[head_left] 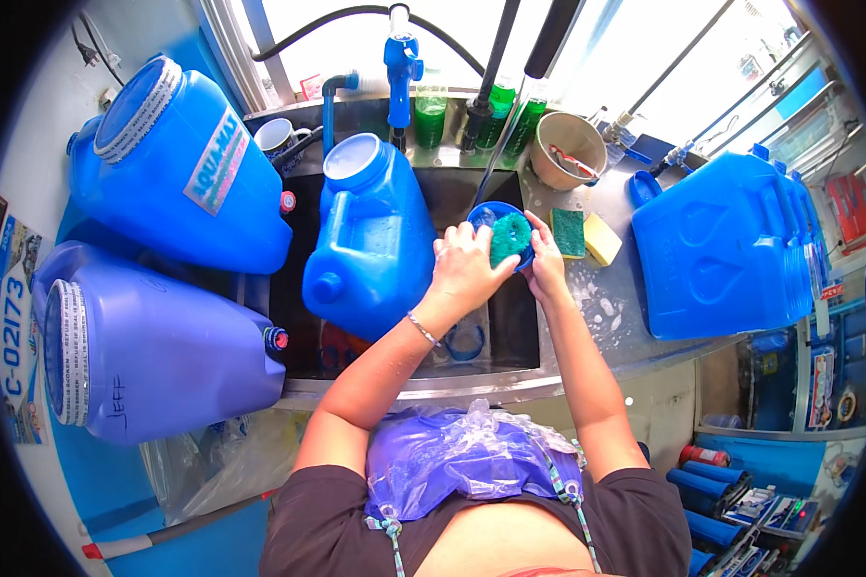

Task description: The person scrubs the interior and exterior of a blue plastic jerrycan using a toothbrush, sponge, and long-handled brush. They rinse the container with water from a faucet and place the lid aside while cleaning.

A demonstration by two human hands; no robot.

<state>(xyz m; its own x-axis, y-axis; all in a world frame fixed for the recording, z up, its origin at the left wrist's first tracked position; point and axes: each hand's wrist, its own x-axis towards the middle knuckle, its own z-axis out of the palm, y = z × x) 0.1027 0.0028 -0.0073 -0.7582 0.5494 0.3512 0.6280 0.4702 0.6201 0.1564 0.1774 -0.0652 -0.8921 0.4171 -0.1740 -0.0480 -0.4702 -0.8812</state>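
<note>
A purple plastic apron [452,462] hangs before the wet steel surface [606,308] and sink [471,192] under a bright window. The left hand [464,264] presses a green scrub pad [510,238] into a round blue cap [496,213], which the right hand [547,262] clasps, its opening tilted toward the camera.

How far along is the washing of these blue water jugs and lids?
In hand: the left hand rubs a green scrub pad inside a blue lid held by the right hand. A soapy jug sits in the sink. Which other jugs are finished can't be told.

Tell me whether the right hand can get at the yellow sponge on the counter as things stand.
Probably yes. The yellow sponge lies bare on the wet counter just right of the right hand, beside a green scouring pad, nothing between. But the hand holds a round blue lid it must release first.
</note>
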